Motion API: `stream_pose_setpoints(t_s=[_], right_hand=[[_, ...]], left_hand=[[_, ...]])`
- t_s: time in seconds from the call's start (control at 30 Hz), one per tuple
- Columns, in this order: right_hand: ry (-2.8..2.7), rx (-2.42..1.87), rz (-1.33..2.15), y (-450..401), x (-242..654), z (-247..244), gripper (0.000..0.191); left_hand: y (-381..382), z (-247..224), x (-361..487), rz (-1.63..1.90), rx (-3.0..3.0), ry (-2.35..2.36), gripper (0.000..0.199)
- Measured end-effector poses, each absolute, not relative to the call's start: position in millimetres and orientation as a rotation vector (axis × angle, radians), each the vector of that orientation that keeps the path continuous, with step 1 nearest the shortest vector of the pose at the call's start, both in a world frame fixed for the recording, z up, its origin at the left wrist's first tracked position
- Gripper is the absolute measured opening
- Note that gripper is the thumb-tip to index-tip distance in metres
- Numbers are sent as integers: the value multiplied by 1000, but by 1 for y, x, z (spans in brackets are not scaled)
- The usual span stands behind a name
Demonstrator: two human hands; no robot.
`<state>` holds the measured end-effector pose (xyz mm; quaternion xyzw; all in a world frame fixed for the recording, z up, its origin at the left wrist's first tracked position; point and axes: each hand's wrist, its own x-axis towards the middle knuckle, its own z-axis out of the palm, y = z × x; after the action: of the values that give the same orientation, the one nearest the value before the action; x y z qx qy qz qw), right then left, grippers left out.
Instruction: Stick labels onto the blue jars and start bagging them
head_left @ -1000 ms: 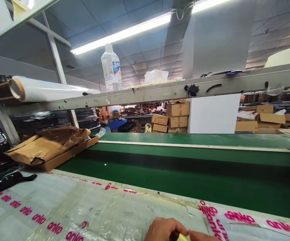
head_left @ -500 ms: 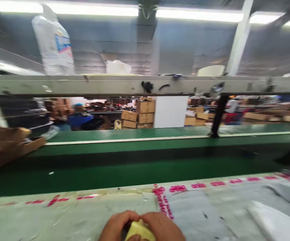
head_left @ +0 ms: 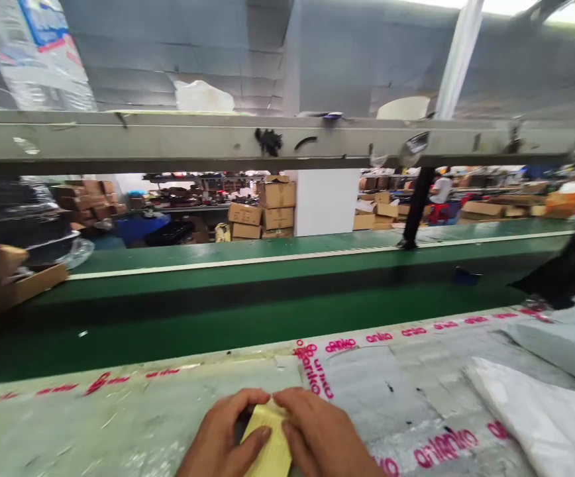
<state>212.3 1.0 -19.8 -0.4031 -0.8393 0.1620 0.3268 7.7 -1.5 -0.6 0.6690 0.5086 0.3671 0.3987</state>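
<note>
A yellow piece of paper (head_left: 270, 449), perhaps a folded slip or a small stack, sits between my two hands at the bottom middle of the view. My left hand (head_left: 222, 436) grips its left side, thumb lying on the face and fingers curled behind the top edge. From the other side my right hand (head_left: 323, 434) closes on it, fingers bent over the upper right corner. The fingertips of both hands nearly meet at the top. Below them is the plastic-covered table (head_left: 158, 417) with pink lettered tape. The lower end of the paper is cut off by the frame.
Beyond the table runs a green conveyor belt (head_left: 168, 331), with a carton (head_left: 39, 285) on its left. White plastic bags (head_left: 530, 411) lie at right. A shelf beam (head_left: 183, 142) crosses above, carrying a plastic bottle (head_left: 44, 59). A black post (head_left: 417, 209) stands at the belt.
The view has tipped downward and turned slightly right, so the hands appear higher. More of the yellow paper's flat face shows, and both hands still hold it.
</note>
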Motion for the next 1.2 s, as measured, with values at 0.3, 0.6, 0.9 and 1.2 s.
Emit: stream_pose_setpoints(t_s=[0.3, 0.6, 0.9, 1.2], right_hand=[[-2051, -1042, 558, -6, 213, -19, 26], [-2020, -1096, 670, -8, 213, -17, 24], [-1956, -1135, 850, -8, 215, -13, 26], [-1991, -1097, 876, -7, 215, -11, 25]], left_hand=[[-9, 3, 7, 862, 1612, 1340, 36], [-13, -2, 2, 817, 1699, 1381, 41], [-19, -4, 3, 796, 1866, 1334, 43], [-20, 15, 12, 782, 1986, 1265, 38]])
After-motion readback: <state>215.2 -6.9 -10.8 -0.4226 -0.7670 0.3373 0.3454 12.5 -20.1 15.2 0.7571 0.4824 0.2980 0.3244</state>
